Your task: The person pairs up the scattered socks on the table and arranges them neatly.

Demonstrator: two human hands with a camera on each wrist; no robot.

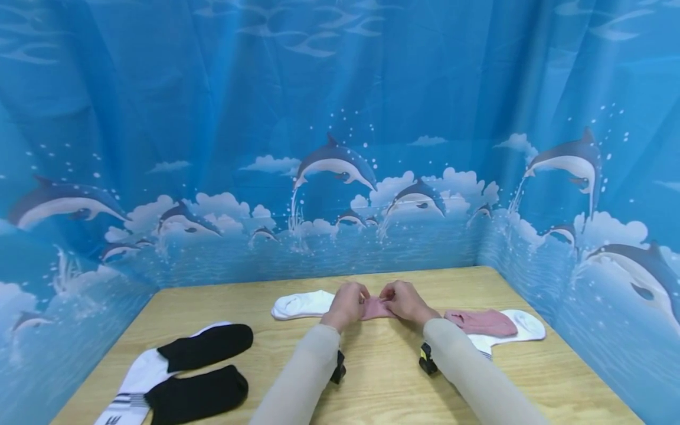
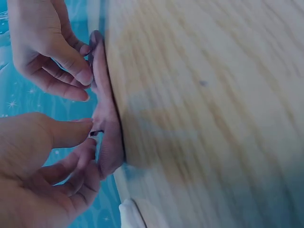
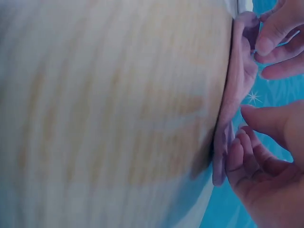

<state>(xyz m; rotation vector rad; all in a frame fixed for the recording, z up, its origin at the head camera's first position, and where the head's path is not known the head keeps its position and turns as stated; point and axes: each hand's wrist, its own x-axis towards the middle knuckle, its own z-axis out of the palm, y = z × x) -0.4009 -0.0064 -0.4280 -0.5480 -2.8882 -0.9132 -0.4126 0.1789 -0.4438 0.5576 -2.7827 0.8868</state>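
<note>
A pink sock (image 1: 376,309) lies flat near the back of the wooden table, between both hands. My left hand (image 1: 345,306) pinches its left part between thumb and fingers, as the left wrist view shows at close range. On the sock's other end are the curled fingertips of my right hand (image 1: 408,304). The right wrist view shows the sock (image 3: 232,95) edge-on, with its fabric slightly raised at the fingers. Just left of the left hand lies a white sock (image 1: 301,305), partly hidden behind that hand.
Right of the right forearm, a second pink sock (image 1: 486,322) lies across a white sock (image 1: 526,326). At the front left, two black socks (image 1: 207,347) overlap white striped socks (image 1: 143,373). A blue dolphin-printed curtain (image 1: 255,118) encloses the table (image 1: 382,378) at back and sides.
</note>
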